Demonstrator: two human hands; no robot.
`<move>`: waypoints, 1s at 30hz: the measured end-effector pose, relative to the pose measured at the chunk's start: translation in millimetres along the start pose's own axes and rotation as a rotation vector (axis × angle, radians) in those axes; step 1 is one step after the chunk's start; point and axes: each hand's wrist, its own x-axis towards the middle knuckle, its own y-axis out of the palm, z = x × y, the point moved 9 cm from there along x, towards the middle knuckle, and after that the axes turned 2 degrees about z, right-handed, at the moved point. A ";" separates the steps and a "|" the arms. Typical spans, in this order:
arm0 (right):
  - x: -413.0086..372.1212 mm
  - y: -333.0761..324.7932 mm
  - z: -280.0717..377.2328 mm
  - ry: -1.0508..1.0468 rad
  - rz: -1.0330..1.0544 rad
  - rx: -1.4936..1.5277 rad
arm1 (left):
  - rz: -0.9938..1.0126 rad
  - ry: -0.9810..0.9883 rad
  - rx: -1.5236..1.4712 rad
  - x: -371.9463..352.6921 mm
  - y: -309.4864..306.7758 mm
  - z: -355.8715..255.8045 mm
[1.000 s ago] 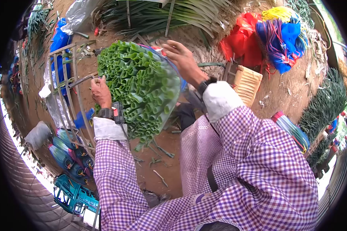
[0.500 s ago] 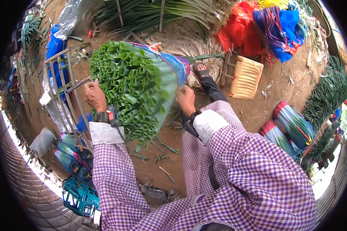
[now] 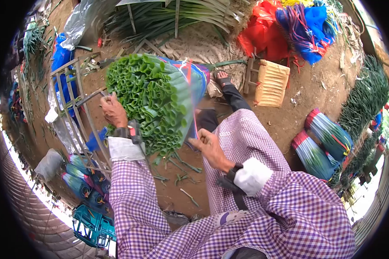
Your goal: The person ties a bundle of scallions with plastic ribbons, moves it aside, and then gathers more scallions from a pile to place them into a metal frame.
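Observation:
A thick bundle of green onions (image 3: 145, 101), cut ends of its hollow leaves facing me, fills the space between my hands. A clear and blue net bag (image 3: 192, 86) with red edging wraps its far right side. My right hand (image 3: 212, 149) pinches the bag's edge at the bundle's lower right. My left hand (image 3: 114, 113) is closed at the bundle's left side, beside a metal rack (image 3: 69, 93); what its fingers hold is hidden.
Long green onions (image 3: 160, 19) lie at the back. Red bags (image 3: 263, 32), blue bags (image 3: 311, 32) and a woven stool (image 3: 272, 83) are to the right. Wrapped bundles (image 3: 328, 131) lie far right; more bundles (image 3: 80, 177) and a teal crate (image 3: 93, 226) are lower left.
My right hand has moved down and toward me, drawing the bag's edge along the bundle's right side. My left hand has shifted slightly right and down.

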 end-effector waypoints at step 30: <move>-68.7 -98.3 -12.8 0.123 0.599 -0.865 | 0.510 -0.299 -0.227 -311.6 -62.4 -0.8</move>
